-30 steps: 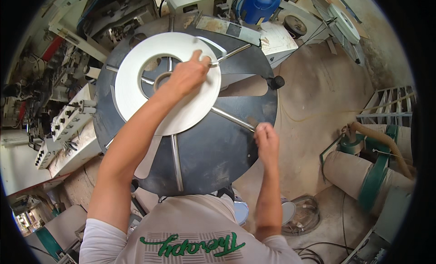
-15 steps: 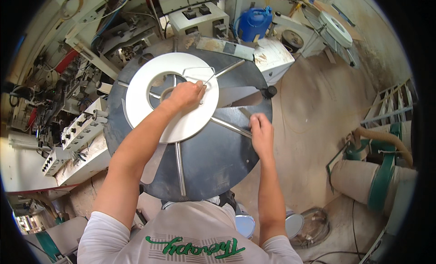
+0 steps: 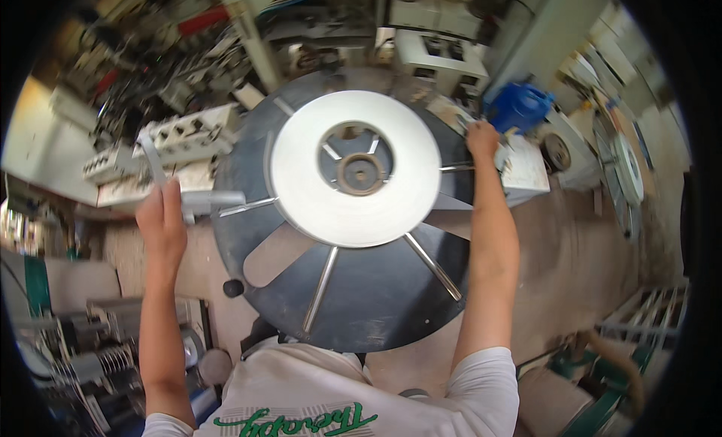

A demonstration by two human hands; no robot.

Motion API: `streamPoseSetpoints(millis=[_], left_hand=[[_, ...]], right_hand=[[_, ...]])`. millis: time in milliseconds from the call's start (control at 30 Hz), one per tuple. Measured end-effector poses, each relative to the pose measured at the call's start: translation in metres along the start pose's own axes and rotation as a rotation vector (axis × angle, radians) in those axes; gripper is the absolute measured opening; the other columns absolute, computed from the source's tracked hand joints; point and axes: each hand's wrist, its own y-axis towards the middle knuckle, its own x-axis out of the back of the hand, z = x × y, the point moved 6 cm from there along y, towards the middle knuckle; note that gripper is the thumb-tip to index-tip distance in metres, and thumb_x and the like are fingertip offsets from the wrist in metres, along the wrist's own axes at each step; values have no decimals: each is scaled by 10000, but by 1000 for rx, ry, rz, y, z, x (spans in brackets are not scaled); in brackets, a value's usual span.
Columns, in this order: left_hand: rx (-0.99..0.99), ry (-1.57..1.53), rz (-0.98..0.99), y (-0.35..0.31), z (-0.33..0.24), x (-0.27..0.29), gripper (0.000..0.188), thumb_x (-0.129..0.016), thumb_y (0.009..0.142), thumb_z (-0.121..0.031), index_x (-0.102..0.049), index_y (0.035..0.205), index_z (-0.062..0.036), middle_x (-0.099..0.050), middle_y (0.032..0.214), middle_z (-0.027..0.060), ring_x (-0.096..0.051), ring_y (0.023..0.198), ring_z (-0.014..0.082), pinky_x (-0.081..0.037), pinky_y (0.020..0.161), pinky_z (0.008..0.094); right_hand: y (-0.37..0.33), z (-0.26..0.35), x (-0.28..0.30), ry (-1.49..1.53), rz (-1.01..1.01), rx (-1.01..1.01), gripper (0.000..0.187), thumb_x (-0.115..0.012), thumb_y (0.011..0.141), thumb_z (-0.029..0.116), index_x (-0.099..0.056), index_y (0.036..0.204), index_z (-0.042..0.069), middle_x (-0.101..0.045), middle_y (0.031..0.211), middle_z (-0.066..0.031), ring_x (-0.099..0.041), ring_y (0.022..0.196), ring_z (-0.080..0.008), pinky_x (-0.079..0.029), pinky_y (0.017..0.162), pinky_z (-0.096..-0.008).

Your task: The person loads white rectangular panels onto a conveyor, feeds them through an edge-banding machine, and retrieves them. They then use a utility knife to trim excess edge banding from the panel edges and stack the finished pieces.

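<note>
A wide white roll of flat banding (image 3: 301, 204) lies on a dark round disc (image 3: 361, 301) with metal rods radiating from under it. A brown round hub (image 3: 359, 174) shows in the roll's centre hole. My left hand (image 3: 162, 215), blurred, is off the disc's left side, closed on a pale strip (image 3: 153, 157) that sticks up from the fingers. My right hand (image 3: 483, 142) is at the disc's far right, fingers closed by the end of a flat metal plate (image 3: 450, 112). What those fingers hold, if anything, is too blurred to tell.
A blue jug (image 3: 519, 106) and a white box (image 3: 526, 166) stand beyond my right hand. Control boxes with knobs (image 3: 188, 132) and machinery line the far left. A black knob (image 3: 234, 288) juts from the disc's near left edge. Another reel (image 3: 630, 166) stands far right.
My left hand left the roll and swung out left with a pale strip. My right hand moved from the disc's right side to its far right edge. The disc's black knob shifted from right to near left.
</note>
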Motion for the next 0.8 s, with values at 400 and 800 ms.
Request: streamPoseSetpoints(millis=[400, 800], left_hand=[[1044, 317, 277, -445, 292, 106, 411, -444, 1054, -370, -654, 1037, -18, -708, 895, 274, -677, 824, 500, -537, 764, 597], [1593, 929, 101, -751, 402, 437, 263, -417, 1052, -226, -593, 990, -41, -698, 870, 227, -715, 787, 379, -589, 669, 499]], right_hand=[[-249, 116, 160, 278, -354, 347, 409, -724, 905, 255, -620, 1165, -43, -658, 1099, -182, -652, 994, -349, -529, 867, -495], [-394, 550, 153, 350, -24, 944, 354, -704, 993, 305, -678, 1090, -34, -651, 1056, -207, -625, 976, -370, -529, 887, -493]])
